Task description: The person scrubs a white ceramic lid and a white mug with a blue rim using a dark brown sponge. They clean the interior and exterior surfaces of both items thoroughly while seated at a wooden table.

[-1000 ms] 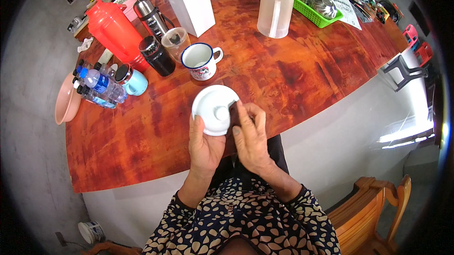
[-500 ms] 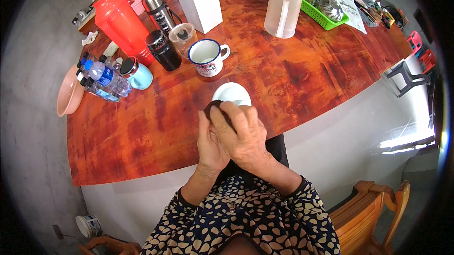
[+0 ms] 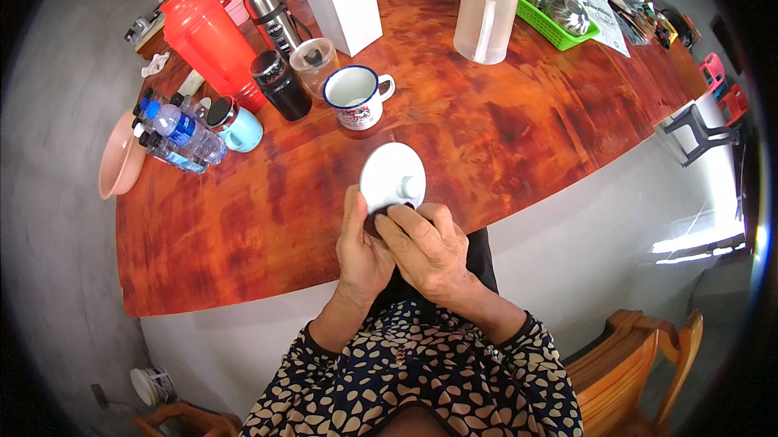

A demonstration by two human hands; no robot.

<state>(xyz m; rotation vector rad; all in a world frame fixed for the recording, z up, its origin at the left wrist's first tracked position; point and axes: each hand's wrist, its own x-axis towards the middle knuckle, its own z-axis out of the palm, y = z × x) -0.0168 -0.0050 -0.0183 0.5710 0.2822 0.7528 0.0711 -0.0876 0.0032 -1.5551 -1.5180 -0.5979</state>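
Note:
A round white lid with a small knob is held up over the table's near edge. My left hand grips its lower left rim, thumb along the side. A dark brown cloth or pad is pressed against the lid's lower part. My right hand closes its curled fingers on this pad, just below the knob; most of the pad is hidden by the fingers. Beyond the lid stands a white enamel mug with a blue rim, its mouth uncovered.
Left of the mug stand a black flask, a clear cup, a red thermos jug, a light blue mug and water bottles. Farther back are a white box, a plastic pitcher and a green basket.
My right hand has slid down the lid with the dark pad, uncovering the knob. The lid now tilts to show more of its face.

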